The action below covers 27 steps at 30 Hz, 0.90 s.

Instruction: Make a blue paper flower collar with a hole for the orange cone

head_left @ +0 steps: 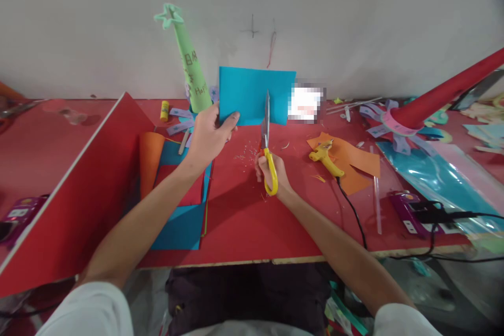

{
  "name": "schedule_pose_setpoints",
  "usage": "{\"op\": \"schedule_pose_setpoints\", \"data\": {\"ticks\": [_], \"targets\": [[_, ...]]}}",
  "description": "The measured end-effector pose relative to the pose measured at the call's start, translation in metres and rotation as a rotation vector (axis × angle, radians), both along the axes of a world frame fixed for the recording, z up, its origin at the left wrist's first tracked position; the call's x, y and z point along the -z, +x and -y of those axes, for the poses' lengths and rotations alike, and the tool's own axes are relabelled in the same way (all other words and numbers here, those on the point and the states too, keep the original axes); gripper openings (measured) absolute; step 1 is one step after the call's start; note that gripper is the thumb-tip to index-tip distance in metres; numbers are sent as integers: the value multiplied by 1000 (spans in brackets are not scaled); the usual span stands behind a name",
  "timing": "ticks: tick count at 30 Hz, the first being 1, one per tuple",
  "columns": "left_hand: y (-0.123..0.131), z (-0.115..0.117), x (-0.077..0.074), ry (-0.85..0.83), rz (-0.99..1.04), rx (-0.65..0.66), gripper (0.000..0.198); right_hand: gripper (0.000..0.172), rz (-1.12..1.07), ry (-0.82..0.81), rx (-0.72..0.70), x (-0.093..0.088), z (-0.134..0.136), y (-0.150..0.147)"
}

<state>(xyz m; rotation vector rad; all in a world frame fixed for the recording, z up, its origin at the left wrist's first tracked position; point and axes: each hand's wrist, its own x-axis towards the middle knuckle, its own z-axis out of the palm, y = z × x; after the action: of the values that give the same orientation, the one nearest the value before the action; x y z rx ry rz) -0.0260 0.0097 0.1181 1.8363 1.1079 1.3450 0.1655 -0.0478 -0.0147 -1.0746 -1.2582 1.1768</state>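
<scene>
Left hand [210, 134] pinches the blue paper sheet [244, 92]; right hand [275, 170] is closed round yellow-handled scissors [266, 131]. Gripped one-sided, the sheet could flop, skewing the cut.

blue sheet [252, 92]: smooth matt paper. scissors [266, 139]: bare metal blades, glossy yellow plastic handles. tabletop [244, 220]: matt red. At 3 o'clock, glue gun [326, 158]: yellow plastic; film [429, 176]: glossy.

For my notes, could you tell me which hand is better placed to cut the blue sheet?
Likely the right hand: it grips the scissors at the blue sheet; the left hand holds it.
</scene>
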Motion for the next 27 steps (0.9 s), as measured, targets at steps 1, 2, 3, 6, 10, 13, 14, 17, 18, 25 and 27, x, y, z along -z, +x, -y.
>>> {"op": "schedule_pose_setpoints", "data": {"ticks": [1, 2, 3, 6, 10, 13, 14, 17, 18, 25, 27], "targets": [[0, 0, 0, 3, 14, -8, 33, 70, 5, -1, 4, 1, -1, 0], [1, -1, 0, 10, 28, -21, 33, 70, 9, -2, 7, 1, -1, 1], [1, -1, 1, 16, 41, -36, 33, 71, 10, -2, 9, 2, -2, 1], [-2, -4, 1, 33, 44, -69, 34, 71, -2, -2, -2, 2, -4, 2], [-6, -7, 0, 58, -37, -81, 37, 71, -73, -29, -61, 2, -4, -2], [-6, -7, 0, 100, -93, -64, 36, 75, -134, -39, -73, 2, -3, -7], [-6, -7, 0, 111, -103, -53, 35, 76, -141, -36, -72, 1, -3, -8], [-5, -6, 0, 105, -104, -31, 33, 73, -125, -16, -81, -4, -1, -6], [-5, -6, 0, 91, -98, -26, 33, 72, -110, -12, -89, -7, 0, -5], [-8, -7, -2, 31, -17, -29, 43, 75, -34, -35, -58, -13, 0, 3], [-10, -8, -2, 32, -8, -28, 47, 74, -33, -28, -56, -12, 0, 4]]}}
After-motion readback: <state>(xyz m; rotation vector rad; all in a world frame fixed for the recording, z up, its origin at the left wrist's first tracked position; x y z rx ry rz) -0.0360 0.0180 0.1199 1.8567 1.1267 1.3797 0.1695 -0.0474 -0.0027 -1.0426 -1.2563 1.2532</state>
